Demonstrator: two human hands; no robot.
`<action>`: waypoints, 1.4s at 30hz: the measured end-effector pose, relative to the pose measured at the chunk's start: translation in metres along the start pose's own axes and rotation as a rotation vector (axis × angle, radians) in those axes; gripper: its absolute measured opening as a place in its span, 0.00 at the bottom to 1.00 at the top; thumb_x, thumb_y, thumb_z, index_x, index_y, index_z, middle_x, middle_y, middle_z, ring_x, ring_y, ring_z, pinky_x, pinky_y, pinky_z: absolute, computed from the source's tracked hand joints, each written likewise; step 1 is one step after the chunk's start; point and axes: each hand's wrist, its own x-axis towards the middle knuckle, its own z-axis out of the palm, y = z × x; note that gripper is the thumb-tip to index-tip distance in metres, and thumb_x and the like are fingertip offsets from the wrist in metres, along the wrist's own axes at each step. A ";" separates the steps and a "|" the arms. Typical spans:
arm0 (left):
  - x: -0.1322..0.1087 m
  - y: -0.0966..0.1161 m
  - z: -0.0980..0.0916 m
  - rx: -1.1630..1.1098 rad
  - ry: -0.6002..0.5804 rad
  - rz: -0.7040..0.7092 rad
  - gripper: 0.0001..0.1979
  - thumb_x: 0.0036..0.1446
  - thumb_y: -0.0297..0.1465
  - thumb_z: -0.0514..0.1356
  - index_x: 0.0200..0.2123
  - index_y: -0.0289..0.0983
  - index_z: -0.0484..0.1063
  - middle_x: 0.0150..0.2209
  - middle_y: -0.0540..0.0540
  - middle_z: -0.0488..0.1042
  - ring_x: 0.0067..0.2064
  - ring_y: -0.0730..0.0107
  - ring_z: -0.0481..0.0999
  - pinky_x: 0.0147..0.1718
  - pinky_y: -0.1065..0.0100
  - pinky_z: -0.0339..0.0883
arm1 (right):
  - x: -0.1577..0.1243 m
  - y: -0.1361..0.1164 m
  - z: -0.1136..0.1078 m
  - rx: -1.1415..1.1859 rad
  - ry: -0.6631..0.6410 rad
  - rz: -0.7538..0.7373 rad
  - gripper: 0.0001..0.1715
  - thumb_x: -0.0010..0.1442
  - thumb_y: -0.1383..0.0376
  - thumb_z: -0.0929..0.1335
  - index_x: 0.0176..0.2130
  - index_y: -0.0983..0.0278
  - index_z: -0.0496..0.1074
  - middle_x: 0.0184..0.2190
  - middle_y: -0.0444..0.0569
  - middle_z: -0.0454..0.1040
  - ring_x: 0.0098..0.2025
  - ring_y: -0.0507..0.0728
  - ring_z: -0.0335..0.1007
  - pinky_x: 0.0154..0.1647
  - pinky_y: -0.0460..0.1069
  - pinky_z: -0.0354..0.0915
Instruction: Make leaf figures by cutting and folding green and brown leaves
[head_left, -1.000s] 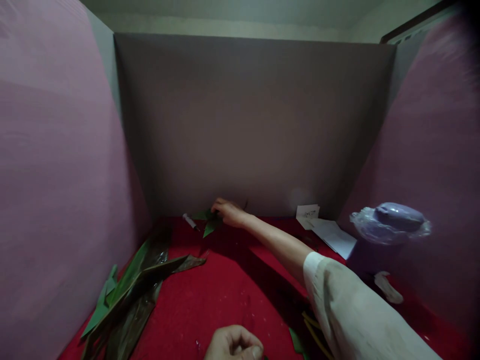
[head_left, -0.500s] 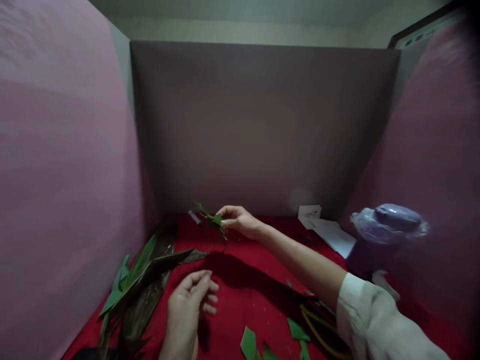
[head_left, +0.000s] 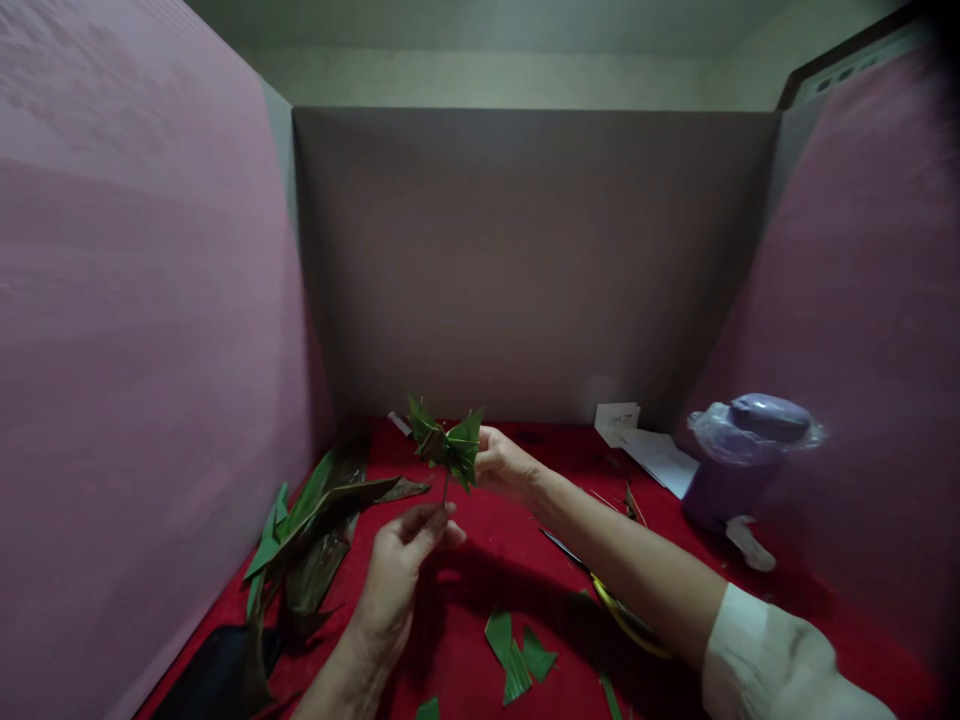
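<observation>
Watching remotely, I've got the left grip [head_left: 409, 552] pinching the thin stem [head_left: 445, 488] of a leaf bundle [head_left: 463, 452], right grip [head_left: 506, 463] on its leafy side. Leaf scraps [head_left: 517, 678] litter the red tabletop [head_left: 457, 625], yellow-handled scissors [head_left: 602, 592] sit partly hidden by the right forearm [head_left: 637, 555], and big leaves [head_left: 319, 515] are heaped off left.
</observation>
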 end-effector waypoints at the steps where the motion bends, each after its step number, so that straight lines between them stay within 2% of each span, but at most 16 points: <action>1: -0.001 0.000 0.001 -0.020 -0.007 -0.016 0.13 0.44 0.33 0.66 0.33 0.31 0.76 0.23 0.45 0.76 0.28 0.70 0.73 0.34 0.69 0.64 | -0.001 0.001 -0.001 0.013 0.006 -0.004 0.14 0.39 0.70 0.73 0.30 0.65 0.68 0.24 0.41 0.68 0.23 0.47 0.59 0.24 0.42 0.57; 5: -0.001 -0.001 -0.001 -0.082 -0.097 -0.067 0.09 0.45 0.32 0.65 0.30 0.31 0.76 0.18 0.48 0.73 0.22 0.75 0.69 0.24 0.74 0.61 | -0.005 0.003 -0.006 0.059 0.016 -0.018 0.15 0.38 0.71 0.73 0.28 0.66 0.68 0.23 0.41 0.69 0.23 0.47 0.61 0.24 0.42 0.58; 11: 0.003 -0.008 -0.006 -0.102 -0.146 -0.088 0.04 0.45 0.28 0.62 0.27 0.32 0.74 0.13 0.49 0.71 0.17 0.76 0.67 0.20 0.75 0.58 | -0.011 0.010 -0.011 0.030 0.019 -0.003 0.15 0.40 0.70 0.74 0.31 0.67 0.71 0.25 0.44 0.72 0.24 0.48 0.64 0.27 0.44 0.61; 16: -0.001 -0.002 -0.004 -0.098 -0.180 -0.122 0.06 0.47 0.28 0.61 0.22 0.33 0.72 0.13 0.47 0.72 0.17 0.76 0.67 0.20 0.75 0.58 | -0.016 0.015 -0.015 -0.022 0.023 -0.007 0.13 0.45 0.67 0.73 0.34 0.66 0.72 0.28 0.45 0.73 0.26 0.49 0.66 0.28 0.44 0.62; 23: -0.006 0.010 -0.001 -0.055 -0.186 -0.152 0.05 0.47 0.29 0.62 0.25 0.31 0.74 0.15 0.46 0.73 0.19 0.76 0.68 0.22 0.75 0.59 | -0.021 0.009 -0.019 -0.132 0.028 -0.044 0.13 0.47 0.64 0.73 0.35 0.66 0.72 0.28 0.47 0.73 0.25 0.50 0.66 0.24 0.43 0.61; 30: -0.009 0.015 0.001 -0.012 -0.206 -0.165 0.08 0.49 0.32 0.62 0.24 0.32 0.74 0.18 0.45 0.74 0.21 0.76 0.68 0.23 0.75 0.60 | -0.023 0.005 -0.019 -0.228 0.031 -0.073 0.10 0.48 0.67 0.72 0.34 0.66 0.73 0.28 0.45 0.72 0.27 0.51 0.65 0.28 0.45 0.63; 35: -0.008 0.014 -0.001 0.007 -0.228 -0.165 0.08 0.50 0.32 0.61 0.25 0.32 0.74 0.19 0.45 0.74 0.21 0.75 0.69 0.25 0.73 0.61 | -0.022 0.003 -0.019 -0.280 0.021 -0.102 0.10 0.49 0.65 0.72 0.34 0.65 0.72 0.28 0.44 0.69 0.27 0.50 0.63 0.27 0.45 0.60; 39: -0.003 0.009 -0.004 0.063 -0.224 -0.151 0.13 0.52 0.35 0.59 0.22 0.31 0.73 0.20 0.42 0.75 0.21 0.74 0.69 0.24 0.72 0.61 | -0.022 -0.001 -0.018 -0.346 0.001 -0.137 0.12 0.49 0.61 0.72 0.33 0.66 0.73 0.30 0.45 0.67 0.29 0.51 0.63 0.31 0.46 0.61; 42: -0.001 0.006 -0.005 0.042 -0.188 -0.176 0.12 0.52 0.36 0.59 0.29 0.31 0.74 0.23 0.42 0.76 0.21 0.74 0.70 0.24 0.72 0.61 | -0.023 -0.005 -0.017 -0.413 -0.023 -0.173 0.12 0.51 0.60 0.72 0.33 0.66 0.73 0.32 0.46 0.66 0.32 0.51 0.63 0.36 0.48 0.61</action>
